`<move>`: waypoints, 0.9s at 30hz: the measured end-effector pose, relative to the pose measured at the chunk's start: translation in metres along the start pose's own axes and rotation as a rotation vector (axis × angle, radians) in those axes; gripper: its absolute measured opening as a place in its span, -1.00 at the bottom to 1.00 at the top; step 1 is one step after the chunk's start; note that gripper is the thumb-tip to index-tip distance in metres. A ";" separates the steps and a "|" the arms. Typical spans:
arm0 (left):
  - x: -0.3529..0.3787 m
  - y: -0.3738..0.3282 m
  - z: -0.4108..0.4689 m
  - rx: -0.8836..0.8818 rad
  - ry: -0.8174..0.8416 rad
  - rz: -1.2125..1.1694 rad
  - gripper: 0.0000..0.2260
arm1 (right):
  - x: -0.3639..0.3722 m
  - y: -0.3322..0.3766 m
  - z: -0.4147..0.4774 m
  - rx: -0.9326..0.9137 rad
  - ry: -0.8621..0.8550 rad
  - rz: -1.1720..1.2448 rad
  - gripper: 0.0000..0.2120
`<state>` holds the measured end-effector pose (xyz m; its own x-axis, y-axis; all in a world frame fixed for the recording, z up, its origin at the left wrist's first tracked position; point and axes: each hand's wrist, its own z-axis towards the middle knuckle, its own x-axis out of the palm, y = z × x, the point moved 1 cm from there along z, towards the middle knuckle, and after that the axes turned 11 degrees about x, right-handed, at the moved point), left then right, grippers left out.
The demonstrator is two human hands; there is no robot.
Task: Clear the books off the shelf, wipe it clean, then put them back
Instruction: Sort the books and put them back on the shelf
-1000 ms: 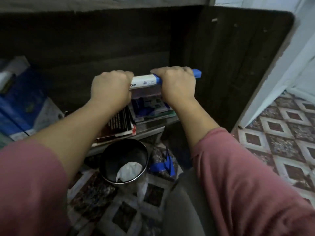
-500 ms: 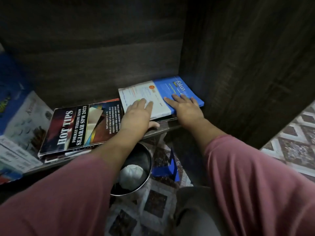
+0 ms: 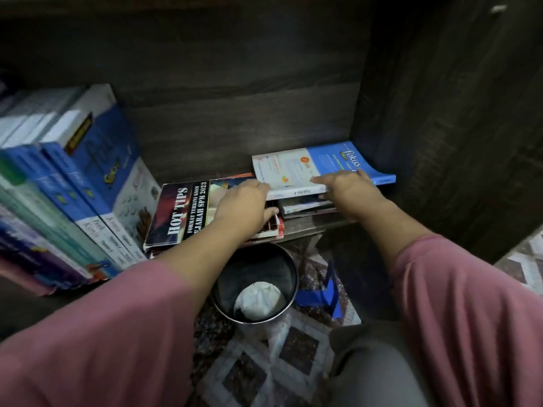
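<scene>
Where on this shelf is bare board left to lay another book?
Only a narrow strip of shelf before the Fokus stack, and a dark sliver behind the HOT TIPS book. Left is crowded with leaning books.

Dark wood-grain shelf (image 3: 235, 113), matt and faintly streaked. Under the right hand (image 3: 349, 186), a blue and white book (image 3: 338, 160) with a smooth, glossy paper cover. Under the left hand (image 3: 245, 205), a glossy dark-covered book (image 3: 182, 212). Below the left hand, a shiny metal bin (image 3: 294, 277) holds a crumpled white tissue-like wad (image 3: 258, 299). Matt pink cloth sleeves (image 3: 470, 304).
</scene>
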<state>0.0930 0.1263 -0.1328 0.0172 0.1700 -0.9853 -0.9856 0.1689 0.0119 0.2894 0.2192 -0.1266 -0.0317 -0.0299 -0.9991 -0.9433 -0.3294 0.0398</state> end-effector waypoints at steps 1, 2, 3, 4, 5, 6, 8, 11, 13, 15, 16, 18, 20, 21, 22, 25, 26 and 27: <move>-0.004 -0.001 0.002 0.004 -0.048 0.057 -0.55 | -0.004 0.003 -0.002 -0.006 -0.075 0.019 -0.58; -0.008 -0.002 0.005 0.007 -0.087 0.101 -0.56 | -0.006 0.007 -0.004 -0.012 -0.151 0.036 -0.59; -0.013 -0.002 0.007 0.005 -0.112 0.130 -0.57 | -0.008 0.013 -0.005 -0.016 -0.220 0.059 -0.59; -0.019 -0.001 0.007 -0.005 -0.126 0.148 -0.59 | -0.010 0.020 -0.006 -0.021 -0.277 0.084 -0.59; -0.026 0.002 0.007 -0.018 -0.139 0.169 -0.62 | -0.010 0.029 -0.007 -0.031 -0.322 0.101 -0.60; -0.033 0.006 0.005 -0.034 -0.155 0.204 -0.68 | -0.012 0.040 -0.009 -0.046 -0.347 0.111 -0.60; -0.045 0.017 -0.003 -0.075 -0.144 0.292 -0.78 | -0.013 0.066 -0.014 -0.109 -0.386 0.120 -0.61; -0.050 0.039 -0.030 -0.162 0.007 0.383 -0.78 | -0.011 0.111 -0.025 -0.239 -0.460 0.093 -0.56; -0.044 0.056 -0.052 -0.272 0.068 0.368 -0.75 | -0.004 0.138 -0.031 -0.293 -0.411 0.038 -0.63; -0.032 0.071 -0.074 -0.348 0.168 0.301 -0.70 | 0.007 0.158 -0.038 -0.302 -0.316 -0.026 -0.70; -0.023 0.075 -0.083 -0.358 0.240 0.254 -0.67 | 0.013 0.163 -0.041 -0.288 -0.257 -0.047 -0.71; -0.006 0.080 -0.097 -0.367 0.350 0.152 -0.51 | 0.025 0.165 -0.047 -0.256 -0.159 -0.060 -0.64; -0.001 0.081 -0.101 -0.367 0.362 0.127 -0.39 | 0.030 0.158 -0.050 -0.191 -0.107 -0.079 -0.57; -0.003 0.080 -0.101 -0.343 0.338 0.140 -0.44 | 0.028 0.151 -0.050 -0.138 -0.093 -0.104 -0.56; -0.006 0.078 -0.100 -0.313 0.314 0.161 -0.54 | 0.026 0.143 -0.049 -0.076 -0.078 -0.123 -0.55; -0.020 0.072 -0.103 -0.302 0.259 0.226 -0.75 | 0.014 0.127 -0.050 0.045 -0.095 -0.047 -0.54; -0.025 0.069 -0.104 -0.313 0.227 0.231 -0.77 | 0.009 0.127 -0.050 0.028 -0.151 0.018 -0.57; -0.029 0.066 -0.107 -0.329 0.182 0.214 -0.78 | 0.003 0.130 -0.052 -0.008 -0.218 0.085 -0.60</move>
<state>0.0097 0.0291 -0.1220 -0.1943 -0.0113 -0.9809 -0.9653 -0.1757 0.1932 0.1839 0.1276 -0.1236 -0.1822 0.1470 -0.9722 -0.9317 -0.3417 0.1230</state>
